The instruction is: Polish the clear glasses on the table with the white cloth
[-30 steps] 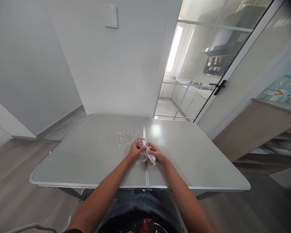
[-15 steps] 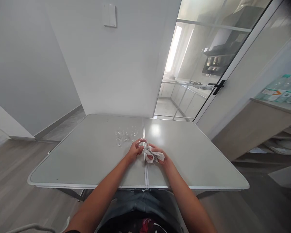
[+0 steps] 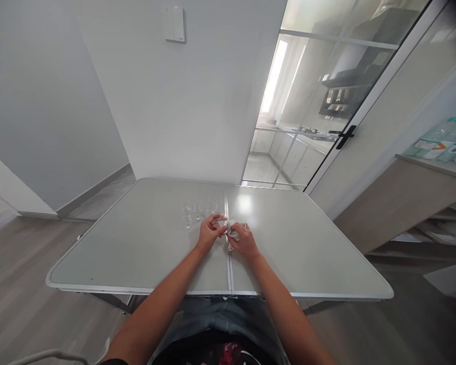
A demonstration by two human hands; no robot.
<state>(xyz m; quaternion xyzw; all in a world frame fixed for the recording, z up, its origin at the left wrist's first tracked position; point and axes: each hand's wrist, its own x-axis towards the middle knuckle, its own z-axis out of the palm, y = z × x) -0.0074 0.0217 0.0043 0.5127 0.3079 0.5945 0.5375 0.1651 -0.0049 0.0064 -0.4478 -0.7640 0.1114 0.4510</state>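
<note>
Over the middle seam of a grey folding table, my two hands meet. My left hand is closed around a small clear glass, mostly hidden by the fingers. My right hand is closed on a white cloth and presses it against the glass. A cluster of several small clear glasses stands on the table just beyond my left hand.
A white wall with a switch plate rises behind the table. A glass sliding door with a black handle is to the right. A wooden shelf unit with bottles on top stands at far right.
My right hand has turned over onto the cloth and bunched it tighter against the glass. Both hands shifted slightly away from me.
</note>
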